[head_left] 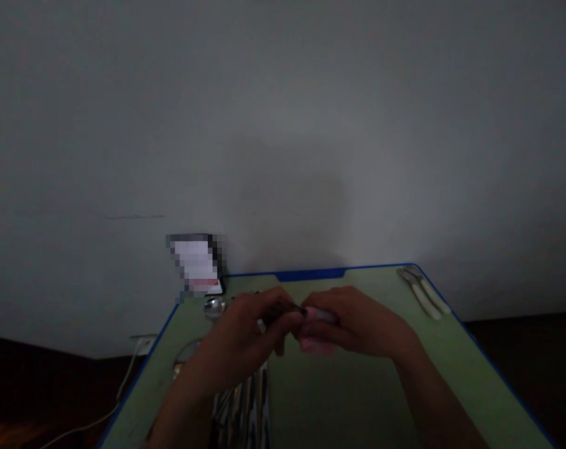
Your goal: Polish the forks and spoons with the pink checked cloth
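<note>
Where my two hands meet above the middle of the table [329, 402], my left hand [249, 333] is closed with bent fingers around a thin metal utensil [300, 308], most of which my own fingers hide. My right hand [357, 318] is closed on a soft pink cloth [319, 347], which bulges out beneath the fingers and touches the end of the utensil. Both things are up off the green tabletop, between my hands; I cannot tell what kind of utensil I have.

Below my left hand and wrist, a row of cutlery [238, 408] lies side by side, pointing away from me and partly covered by my arm. Beyond that wrist is a shiny spoon [213, 308], and nearer me a round metal piece [186, 352] shows only in part. At the far left corner stands a blurred tablet [196, 262], close to the wall [283, 125]. Near the far right corner, well apart from my hands, lie two pale-handled utensils [425, 295], their metal ends toward the wall. A white cord [123, 380] hangs beside the table's left edge.
</note>
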`<move>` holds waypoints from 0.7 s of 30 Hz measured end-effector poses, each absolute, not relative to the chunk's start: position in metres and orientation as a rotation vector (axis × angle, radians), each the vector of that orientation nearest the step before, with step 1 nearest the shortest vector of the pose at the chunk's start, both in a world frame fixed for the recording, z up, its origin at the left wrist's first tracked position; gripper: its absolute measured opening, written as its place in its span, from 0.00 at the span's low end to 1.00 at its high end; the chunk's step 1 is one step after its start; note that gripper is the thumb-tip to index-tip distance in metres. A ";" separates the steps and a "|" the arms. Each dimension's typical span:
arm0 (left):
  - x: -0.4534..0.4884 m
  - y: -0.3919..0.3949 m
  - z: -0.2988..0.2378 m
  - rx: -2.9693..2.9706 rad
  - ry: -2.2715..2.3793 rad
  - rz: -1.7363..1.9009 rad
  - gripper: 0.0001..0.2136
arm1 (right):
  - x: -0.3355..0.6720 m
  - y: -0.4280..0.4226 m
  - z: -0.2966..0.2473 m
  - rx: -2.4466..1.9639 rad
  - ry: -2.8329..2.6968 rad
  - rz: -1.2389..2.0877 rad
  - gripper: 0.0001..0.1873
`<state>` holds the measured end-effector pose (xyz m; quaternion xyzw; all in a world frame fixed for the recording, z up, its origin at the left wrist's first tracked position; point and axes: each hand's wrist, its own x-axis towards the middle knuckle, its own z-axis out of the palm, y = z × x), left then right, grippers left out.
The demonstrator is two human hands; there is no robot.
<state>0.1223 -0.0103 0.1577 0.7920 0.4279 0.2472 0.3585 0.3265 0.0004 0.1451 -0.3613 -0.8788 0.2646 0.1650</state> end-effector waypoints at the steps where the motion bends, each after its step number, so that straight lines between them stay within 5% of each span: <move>1: 0.124 -0.011 0.158 2.058 1.112 0.640 0.08 | 0.327 0.000 0.146 -1.024 -2.511 0.748 0.13; 11: 0.138 -0.014 0.155 2.172 0.956 0.703 0.10 | 0.357 -0.021 0.148 -1.132 -2.466 0.764 0.16; 21: 0.139 -0.017 0.145 2.173 0.966 0.573 0.11 | 0.396 -0.034 0.093 -1.311 -2.246 0.887 0.19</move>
